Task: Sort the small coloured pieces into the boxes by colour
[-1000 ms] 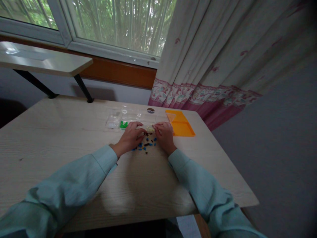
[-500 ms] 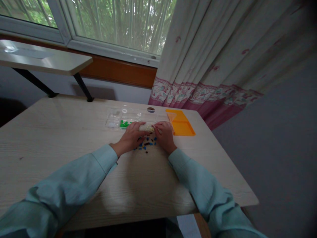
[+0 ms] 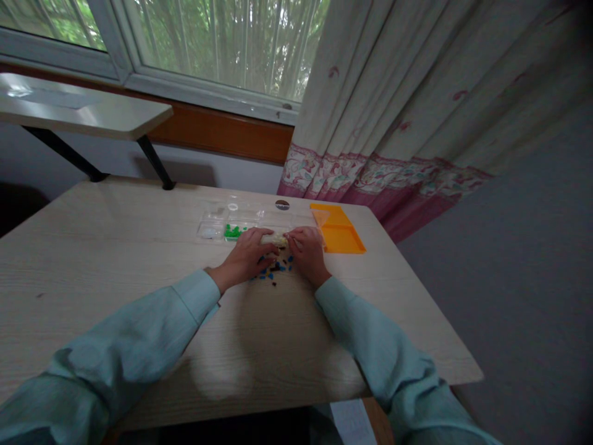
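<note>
My left hand (image 3: pixel 251 254) is curled around the near side of a cream-white, bumpy object (image 3: pixel 274 240); its exact kind is too small to make out. The fingers of my right hand (image 3: pixel 306 250) are pinched together at the right end of that same object. Just below the hands, several small loose pieces (image 3: pixel 277 268) in blue, dark brown and yellow are scattered on the table. Behind the hands lies a clear compartmented plastic box (image 3: pixel 213 222), partly hidden by them. Green pieces (image 3: pixel 233 231) fill one of its near compartments, left of my left hand.
An orange tray (image 3: pixel 341 230) with a divider lies to the right of my right hand. A small round dark-and-white disc (image 3: pixel 282 204) is at the back of the wooden table (image 3: pixel 115 266). A raised shelf (image 3: pixel 92 114) on black legs stands at back left, and a curtain (image 3: pixel 370 123) hangs behind.
</note>
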